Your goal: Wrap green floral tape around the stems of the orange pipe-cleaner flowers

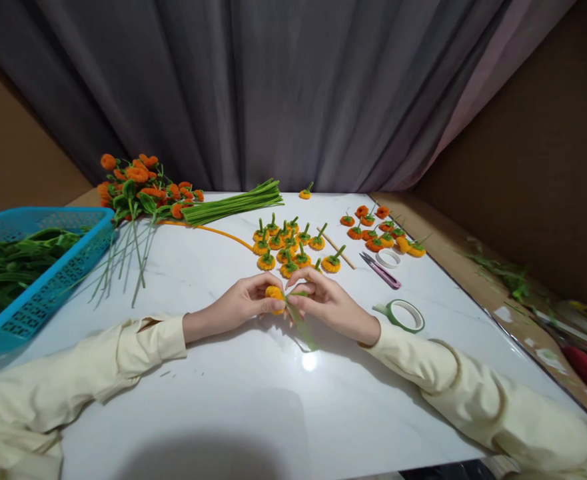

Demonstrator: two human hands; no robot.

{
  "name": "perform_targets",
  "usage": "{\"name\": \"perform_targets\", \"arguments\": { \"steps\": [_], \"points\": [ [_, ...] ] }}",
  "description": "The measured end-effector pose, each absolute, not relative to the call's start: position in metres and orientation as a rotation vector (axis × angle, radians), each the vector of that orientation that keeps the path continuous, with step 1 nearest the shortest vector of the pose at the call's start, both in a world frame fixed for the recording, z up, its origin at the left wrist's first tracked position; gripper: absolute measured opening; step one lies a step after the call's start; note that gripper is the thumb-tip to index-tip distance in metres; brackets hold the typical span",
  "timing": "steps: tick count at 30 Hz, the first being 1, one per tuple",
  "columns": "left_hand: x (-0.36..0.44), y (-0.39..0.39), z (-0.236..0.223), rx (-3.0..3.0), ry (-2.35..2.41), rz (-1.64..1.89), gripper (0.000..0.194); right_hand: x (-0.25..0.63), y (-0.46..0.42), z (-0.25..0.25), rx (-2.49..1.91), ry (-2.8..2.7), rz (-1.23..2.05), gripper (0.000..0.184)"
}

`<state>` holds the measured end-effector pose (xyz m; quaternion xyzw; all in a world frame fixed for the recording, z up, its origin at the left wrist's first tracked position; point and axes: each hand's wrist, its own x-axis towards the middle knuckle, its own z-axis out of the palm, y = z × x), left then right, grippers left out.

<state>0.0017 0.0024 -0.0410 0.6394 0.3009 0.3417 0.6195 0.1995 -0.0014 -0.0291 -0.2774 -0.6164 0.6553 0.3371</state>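
Left hand [253, 297] is pinching a yellow flower [274, 298], thumb and fingers closed around the bloom, probably to keep it steady with the base turned inward. Right hand [326, 300] is closing thumb and index on a pale green strip [302, 323] right at that base; fingertips are overlapping, so cannot tell if the stem is caught too. Strip is hanging loose below, likely leaving slack. Flower is sitting between both hands, above the table [213, 413] near its middle.

More yellow blooms [332, 264] are standing stem-up just beyond the hands, presumably for easy picking by the stem. Green tape [420, 325] is lying beside the right forearm, end loose, and snips [380, 270] are lying behind it, both seemingly within right-hand reach. Orange blooms [374, 245] are grouping farther right, apart from the yellow. Stem bundle [236, 205] and blue basket [53, 283] are sitting out left, likely keeping the middle free.
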Motion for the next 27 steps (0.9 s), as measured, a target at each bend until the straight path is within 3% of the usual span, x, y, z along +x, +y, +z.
{"name": "perform_targets", "arguments": {
  "steps": [12,27],
  "points": [
    [0.0051,0.0006,-0.0399,1.463,0.713,0.849,0.029,0.1989,0.0008,-0.0307,-0.658,-1.373,2.032,0.029],
    [-0.0002,-0.0007,-0.0445,1.392,0.640,0.715,0.028,0.2011,-0.0049,-0.0240,-0.763,-1.616,1.781,0.033]
  ]
}}
